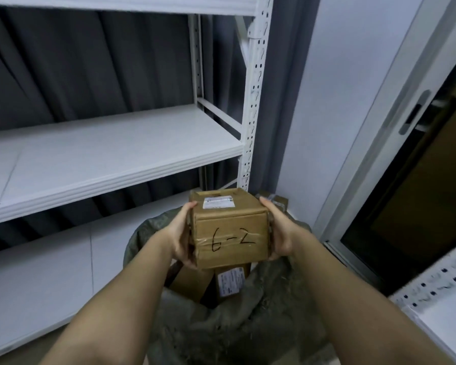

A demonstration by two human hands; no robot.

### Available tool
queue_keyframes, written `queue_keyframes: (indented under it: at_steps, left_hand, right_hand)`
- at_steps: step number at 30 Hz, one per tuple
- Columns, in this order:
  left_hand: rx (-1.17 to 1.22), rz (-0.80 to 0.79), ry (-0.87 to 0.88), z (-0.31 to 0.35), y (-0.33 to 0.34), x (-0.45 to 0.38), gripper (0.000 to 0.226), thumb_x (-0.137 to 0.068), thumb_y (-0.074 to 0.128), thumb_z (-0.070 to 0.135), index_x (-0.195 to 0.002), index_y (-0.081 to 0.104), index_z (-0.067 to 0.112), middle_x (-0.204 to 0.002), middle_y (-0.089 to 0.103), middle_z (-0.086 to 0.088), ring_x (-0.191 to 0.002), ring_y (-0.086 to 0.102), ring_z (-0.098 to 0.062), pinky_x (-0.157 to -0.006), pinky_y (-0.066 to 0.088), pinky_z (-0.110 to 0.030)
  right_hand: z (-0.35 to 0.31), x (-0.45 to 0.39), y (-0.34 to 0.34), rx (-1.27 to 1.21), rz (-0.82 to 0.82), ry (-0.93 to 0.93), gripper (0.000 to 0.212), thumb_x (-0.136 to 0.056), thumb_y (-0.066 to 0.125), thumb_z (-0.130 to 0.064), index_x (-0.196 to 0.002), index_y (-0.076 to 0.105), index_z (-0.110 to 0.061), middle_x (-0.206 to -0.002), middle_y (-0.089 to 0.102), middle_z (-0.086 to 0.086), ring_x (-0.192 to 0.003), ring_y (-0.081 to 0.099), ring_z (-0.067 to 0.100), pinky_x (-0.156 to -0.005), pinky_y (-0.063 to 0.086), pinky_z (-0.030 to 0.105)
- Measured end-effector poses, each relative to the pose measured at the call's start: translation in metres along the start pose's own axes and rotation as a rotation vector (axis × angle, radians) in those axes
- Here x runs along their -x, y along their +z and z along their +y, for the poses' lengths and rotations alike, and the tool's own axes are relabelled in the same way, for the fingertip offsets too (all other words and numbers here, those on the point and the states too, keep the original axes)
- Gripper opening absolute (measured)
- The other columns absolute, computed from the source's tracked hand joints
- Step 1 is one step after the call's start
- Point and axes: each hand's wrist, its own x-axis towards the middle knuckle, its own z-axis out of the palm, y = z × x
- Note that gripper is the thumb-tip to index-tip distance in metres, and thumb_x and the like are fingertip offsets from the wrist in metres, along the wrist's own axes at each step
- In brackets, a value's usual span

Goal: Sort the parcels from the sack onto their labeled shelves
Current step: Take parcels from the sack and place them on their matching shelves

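A person stands over a grey-green sack (221, 325) with both arms out, holding a brown cardboard parcel (229, 230) just above its open mouth. The left hand (181, 235) clasps the parcel's nine-o'clock side and the right hand (278, 230) its three-o'clock side — fingers of each wrapped round the far edges, thumbs toward the near face. "6-2" is written in black marker across the taped front, and a white printed label (218, 202) sits on the top. Directly below, at six o'clock from the held box, more parcels (229, 281) lie inside the sack, one showing a white sticker. White metal shelving (111, 154) runs from nine o'clock toward twelve, its perforated upright (253, 101) rising at twelve just behind the parcel. At three o'clock there is a white-framed sliding door (374, 143) — dark glass, with brown shapes behind it.
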Motion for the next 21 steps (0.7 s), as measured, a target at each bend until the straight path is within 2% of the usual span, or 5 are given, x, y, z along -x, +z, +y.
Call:
queue_keyframes:
  at_steps: [4, 6, 12, 19, 21]
  left_hand:
    - [-0.039, 0.048, 0.1, -0.033, 0.032, 0.026, 0.092, -0.053, 0.053, 0.086, -0.109, 0.067, 0.014, -0.11, 0.067, -0.017, -0.104, 0.055, -0.036, -0.079, 0.044, -0.049]
    - [-0.052, 0.059, 0.159, -0.054, 0.053, 0.041, 0.089, -0.053, 0.052, 0.088, -0.1, 0.071, 0.016, -0.097, 0.073, -0.015, -0.1, 0.058, -0.034, -0.079, 0.044, -0.047]
    - [-0.071, 0.037, 0.215, -0.104, 0.101, 0.089, 0.09, -0.049, 0.054, 0.09, -0.097, 0.074, 0.015, -0.098, 0.073, -0.014, -0.098, 0.063, -0.033, -0.086, 0.045, -0.046]
    - [-0.069, 0.016, 0.228, -0.153, 0.131, 0.127, 0.092, -0.052, 0.052, 0.091, -0.098, 0.073, 0.014, -0.098, 0.073, -0.014, -0.093, 0.068, -0.031, -0.09, 0.049, -0.045]
    - [-0.089, -0.008, 0.209, -0.171, 0.138, 0.136, 0.093, -0.051, 0.052, 0.092, -0.098, 0.073, 0.014, -0.096, 0.074, -0.013, -0.09, 0.069, -0.03, -0.083, 0.052, -0.043]
  right_hand:
    - [0.024, 0.04, -0.024, 0.013, -0.039, -0.039, 0.068, -0.053, 0.062, -0.083, -0.078, 0.079, -0.022, -0.086, 0.075, 0.013, -0.099, 0.06, 0.034, -0.074, 0.048, 0.045]
    - [0.038, 0.062, -0.038, -0.009, -0.026, -0.046, 0.069, -0.058, 0.058, -0.084, -0.079, 0.078, -0.021, -0.078, 0.074, 0.013, -0.095, 0.061, 0.032, -0.069, 0.047, 0.042]
    - [0.073, 0.127, -0.067, -0.052, 0.013, -0.037, 0.077, -0.061, 0.052, -0.086, -0.095, 0.072, -0.02, -0.082, 0.075, 0.013, -0.095, 0.061, 0.031, -0.069, 0.046, 0.041]
    - [0.121, 0.193, -0.086, -0.085, 0.085, -0.065, 0.086, -0.061, 0.049, -0.089, -0.11, 0.067, -0.02, -0.11, 0.067, 0.014, -0.103, 0.058, 0.032, -0.074, 0.047, 0.042]
    - [0.14, 0.214, -0.091, -0.1, 0.111, -0.091, 0.084, -0.061, 0.048, -0.089, -0.106, 0.068, -0.021, -0.105, 0.07, 0.013, -0.102, 0.06, 0.032, -0.074, 0.048, 0.041]
